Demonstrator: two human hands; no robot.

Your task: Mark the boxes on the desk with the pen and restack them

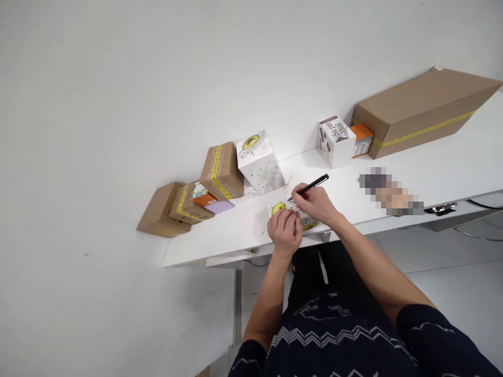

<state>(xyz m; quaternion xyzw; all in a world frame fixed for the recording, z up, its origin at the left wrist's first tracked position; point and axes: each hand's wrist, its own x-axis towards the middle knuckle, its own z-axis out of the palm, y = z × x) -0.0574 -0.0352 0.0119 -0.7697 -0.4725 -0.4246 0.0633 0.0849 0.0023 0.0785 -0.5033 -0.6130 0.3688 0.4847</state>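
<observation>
A slim black pen [317, 181] slants up out of my right hand [314, 203], which is closed around it. Its tip points down at a small white box with avocado pictures [278, 206], close to the table's front edge. Across the near left part of that box lies my left hand [285, 230], fingers curled over it and gripping it. Both hands cover much of the box, so whatever is marked under the pen tip is too small to make out.
Left along the wall stand a white avocado carton [261, 159], several brown taped cartons [223, 170] and an orange-purple box [214, 202]. Further right are a white "Super Meal" box [337, 141], an orange box [361, 139] and a long brown carton [428, 110]. A pixelated patch covers part of the white table [444, 157].
</observation>
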